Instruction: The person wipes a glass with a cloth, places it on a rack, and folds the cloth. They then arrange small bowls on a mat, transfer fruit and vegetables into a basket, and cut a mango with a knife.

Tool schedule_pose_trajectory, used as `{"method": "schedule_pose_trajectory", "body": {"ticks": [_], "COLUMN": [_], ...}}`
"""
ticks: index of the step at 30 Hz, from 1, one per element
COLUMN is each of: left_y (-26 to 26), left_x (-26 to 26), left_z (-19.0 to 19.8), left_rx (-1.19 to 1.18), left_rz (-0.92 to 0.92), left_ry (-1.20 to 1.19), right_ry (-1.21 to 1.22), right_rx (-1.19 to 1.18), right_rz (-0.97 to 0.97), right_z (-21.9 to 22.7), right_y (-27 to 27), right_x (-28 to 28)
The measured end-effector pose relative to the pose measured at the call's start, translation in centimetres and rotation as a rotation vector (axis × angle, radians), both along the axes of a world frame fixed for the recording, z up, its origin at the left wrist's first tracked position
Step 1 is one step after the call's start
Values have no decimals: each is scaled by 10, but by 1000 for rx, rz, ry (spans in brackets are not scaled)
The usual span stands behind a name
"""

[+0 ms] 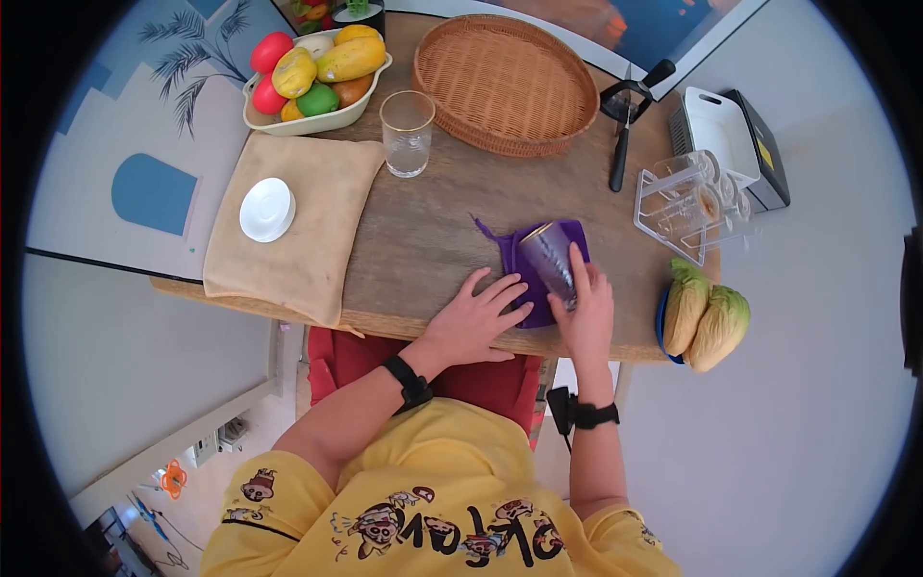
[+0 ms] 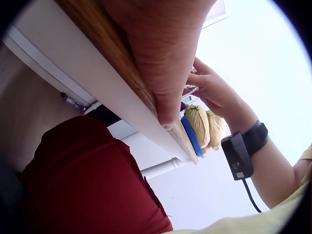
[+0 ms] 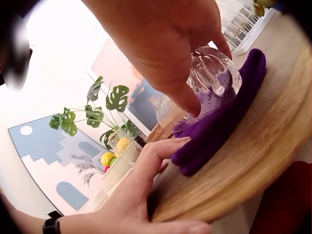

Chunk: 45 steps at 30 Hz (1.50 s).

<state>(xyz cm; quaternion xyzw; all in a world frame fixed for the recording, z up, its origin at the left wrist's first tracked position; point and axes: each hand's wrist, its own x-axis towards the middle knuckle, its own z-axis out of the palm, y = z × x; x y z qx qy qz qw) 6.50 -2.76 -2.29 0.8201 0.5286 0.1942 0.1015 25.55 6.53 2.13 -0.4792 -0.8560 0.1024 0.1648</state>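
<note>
My right hand (image 1: 588, 319) grips a clear glass (image 1: 546, 252) with a gold rim, thumb on one side and fingers on the other. The glass leans over a folded purple cloth (image 1: 532, 314), its rim pointing away from me; in the right wrist view its thick base (image 3: 217, 66) faces the camera. Flat on the wood beside it, my left hand (image 1: 473, 319) has its fingers spread, with fingertips at the cloth's near left edge. A thin cord trails from the cloth's far left corner.
Left on the table (image 1: 433, 221) lie a beige mat (image 1: 317, 221) with a white dish (image 1: 267, 210), a fruit basket (image 1: 336, 117) and another gold-rimmed glass (image 1: 407, 135). A wicker tray (image 1: 505, 82) stands behind. Rightward are a knife (image 1: 621, 154), a glass rack (image 1: 673, 240) and cabbages (image 1: 716, 327).
</note>
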Motion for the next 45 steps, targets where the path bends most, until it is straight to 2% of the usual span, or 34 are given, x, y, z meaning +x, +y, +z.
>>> {"method": "schedule_pose_trajectory", "body": {"ticks": [2, 5, 9, 11, 13, 16, 19, 23, 26, 29, 31, 34, 41, 45], "left_y": [1, 1, 0, 0, -1, 1, 1, 3, 2, 2, 2, 3, 2, 2], "left_x": [0, 0, 0, 0, 0, 0, 0, 1, 1, 2, 2, 3, 4, 3], "left_z": [1, 1, 1, 1, 1, 4, 5, 5, 5, 6, 6, 6, 7, 7], "left_rx": [-1, -6, -12, -16, -24, -7, -7, -20, -30, -17, -10, -29, -22, -20], "left_rz": [-7, -5, -3, 0, -7, -11, -6, -15, -17, -14, -15, -16, -13, -3], "left_ry": [5, 4, -6, 1, 13, 3, -16, -9, -2, 2, 0, -1, 7, -7], "right_ry": [-43, -80, -70, 176, 229, 356, 275, 309, 202, 128, 125, 117, 257, 244], "right_rx": [75, 120, 159, -42, -67, -202, -258, -270, -6, 93, 124, 99, -27, -292], "right_rz": [-106, -149, -50, -81, -113, -35, -91, -104, -153, -232, -212, -75, -66, -89], "right_z": [-1, -2, 10, 17, 14, -13, -4, -4, -11, -8, -6, 6, 12, 8], "right_y": [13, 22, 6, -7, -14, -17, -21, -14, 7, 21, 19, -1, -23, -20], "right_x": [-4, -7, -5, -4, -2, 2, -4, -6, 2, 7, 7, 3, 1, 2]}}
